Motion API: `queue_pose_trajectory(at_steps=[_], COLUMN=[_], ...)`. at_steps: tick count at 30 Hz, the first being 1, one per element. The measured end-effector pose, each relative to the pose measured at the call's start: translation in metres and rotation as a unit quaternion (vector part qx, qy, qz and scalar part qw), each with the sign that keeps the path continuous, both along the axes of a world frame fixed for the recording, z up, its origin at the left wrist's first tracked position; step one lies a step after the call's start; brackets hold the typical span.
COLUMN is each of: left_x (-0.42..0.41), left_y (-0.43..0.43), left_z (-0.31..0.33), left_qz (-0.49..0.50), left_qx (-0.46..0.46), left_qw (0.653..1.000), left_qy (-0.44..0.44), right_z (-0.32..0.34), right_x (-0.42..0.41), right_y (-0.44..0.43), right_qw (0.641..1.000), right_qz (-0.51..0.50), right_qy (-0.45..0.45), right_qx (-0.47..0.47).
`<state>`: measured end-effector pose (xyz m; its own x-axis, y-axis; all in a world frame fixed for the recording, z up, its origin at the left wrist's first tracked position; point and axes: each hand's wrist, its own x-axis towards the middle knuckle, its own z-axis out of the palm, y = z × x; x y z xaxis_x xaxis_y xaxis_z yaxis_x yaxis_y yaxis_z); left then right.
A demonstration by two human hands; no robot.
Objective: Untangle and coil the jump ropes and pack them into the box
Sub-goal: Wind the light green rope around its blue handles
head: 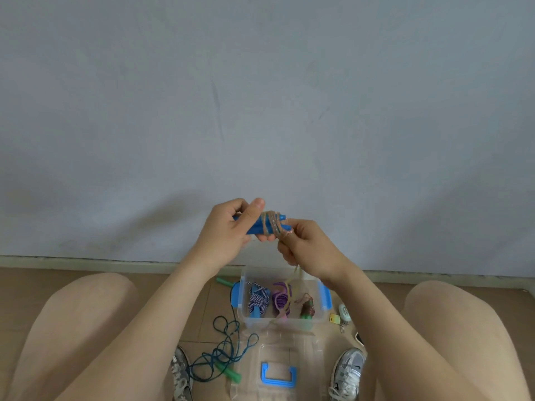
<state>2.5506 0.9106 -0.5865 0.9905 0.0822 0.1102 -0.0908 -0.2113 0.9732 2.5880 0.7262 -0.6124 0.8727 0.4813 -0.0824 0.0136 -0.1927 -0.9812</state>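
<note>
1. Clear plastic sits nearest us: the box lid (278, 369) with its blue handle lies flat on the floor, far below both hands, between our shoes.
2. Below and left of our left hand, a dark teal rope (223, 351) with green handles sprawls loose on the tiles, not yet coiled.
3. Directly under our hands stands the open box (324, 296), already holding three bundles: a blue-and-white rope (257, 298), a purple rope (280, 298) and a reddish-brown one (307, 309).
4. Farther out, our left hand (231, 230) is closed around the two blue handles (262, 225), thumb laid along the top to pin them together.
5. Our right hand (304, 247), touching the handles' free end, pinches the tan rope (273, 222), which wraps the handles in several turns; its tail drops from that hand toward the box.
6. To wind well, we judge we should keep the handles parallel and still, lay each turn beside the last rather than crossing, and hold steady light tension.
7. We would feed the tail through our right fingers so it does not snag the packed bundles, then tuck the end under a turn before setting it down.
</note>
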Motion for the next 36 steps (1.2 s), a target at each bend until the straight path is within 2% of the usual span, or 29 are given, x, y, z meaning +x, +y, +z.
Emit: queue_pose_trajectory(at_steps=[3,6,8,11,13,15,19,21,26,29,32,36], left_x=[0.008,0.014,0.015,0.014,0.013,0.012,0.007,0.004,0.002,0.000,0.001,0.005], left_y=[0.001,0.008,0.014,0.015,0.011,0.009,0.001,-0.003,-0.004,-0.008,-0.005,-0.003], left_z=[-0.012,-0.022,-0.028,-0.034,-0.035,-0.033,-0.021,-0.017,-0.015,-0.007,-0.007,-0.009], left_qz=[0.111,0.196,0.197,0.161,0.129,0.100,0.054,0.018,-0.033,0.000,0.070,0.195], left_qx=[0.068,0.139,0.191,0.314,0.323,0.311,0.321,0.304,0.145,0.082,0.072,0.084], left_qw=[0.991,0.971,0.962,0.935,0.937,0.945,0.945,0.952,0.989,0.996,0.992,0.974], left_qy=[0.012,0.003,-0.013,-0.022,-0.026,-0.036,-0.045,-0.036,-0.012,-0.040,-0.082,-0.077], right_z=[-0.005,-0.001,0.005,0.006,0.004,0.005,0.014,0.016,0.011,0.013,0.007,0.001], right_x=[-0.009,-0.018,-0.023,-0.028,-0.024,-0.019,-0.015,-0.013,-0.003,-0.005,-0.008,-0.017], right_y=[0.008,0.013,0.013,0.012,0.009,0.005,-0.003,-0.006,-0.010,-0.009,-0.004,0.007], right_qw=[0.998,0.991,0.974,0.923,0.906,0.911,0.942,0.953,0.989,0.997,1.000,1.000], right_qz=[0.003,0.034,0.062,0.081,0.052,0.008,-0.071,-0.074,-0.027,0.005,-0.003,-0.005], right_qy=[0.019,-0.017,-0.106,-0.262,-0.311,-0.323,-0.282,-0.270,-0.143,-0.065,-0.028,-0.011], right_qx=[-0.067,-0.129,-0.188,-0.270,-0.283,-0.257,-0.169,-0.119,0.002,0.032,-0.005,-0.020])
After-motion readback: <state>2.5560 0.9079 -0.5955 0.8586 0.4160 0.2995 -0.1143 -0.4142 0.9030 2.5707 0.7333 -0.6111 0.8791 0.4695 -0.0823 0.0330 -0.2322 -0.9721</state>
